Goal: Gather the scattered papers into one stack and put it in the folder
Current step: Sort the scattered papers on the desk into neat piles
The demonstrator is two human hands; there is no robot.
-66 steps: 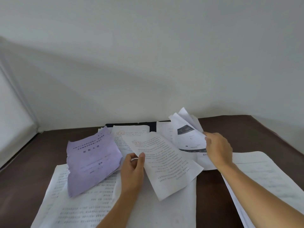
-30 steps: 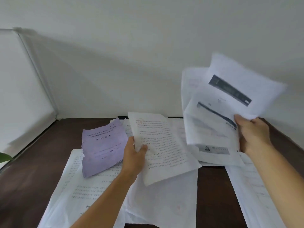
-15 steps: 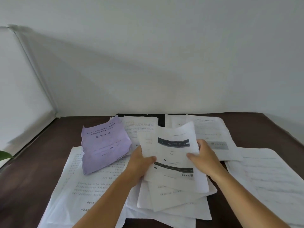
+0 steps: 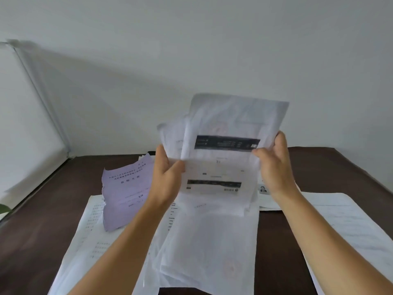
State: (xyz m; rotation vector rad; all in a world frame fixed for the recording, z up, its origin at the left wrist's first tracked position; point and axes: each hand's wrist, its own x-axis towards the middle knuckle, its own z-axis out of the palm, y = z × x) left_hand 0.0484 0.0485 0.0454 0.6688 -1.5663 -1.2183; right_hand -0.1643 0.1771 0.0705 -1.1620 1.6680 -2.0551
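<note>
Head view: gathering step. Left hand [image 4: 168, 177] and right hand [image 4: 274, 167], fingers clamped on side edges, held white sheaf [image 4: 221, 167] upright above surface [image 4: 38, 226]. Next: square it, collect purple sheets [image 4: 125, 192]. Folder unseen.

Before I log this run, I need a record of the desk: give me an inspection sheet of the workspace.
Surface: dark brown table.
Job's things: held stack upright above the table; purple booklet and loose white sheets lying flat; folder not visible.
Clutter: green leaf at the left edge.
Grippers: left hand and right hand grip the stack's sides.
Cables: nothing seen.
Surroundings: white wall.
</note>
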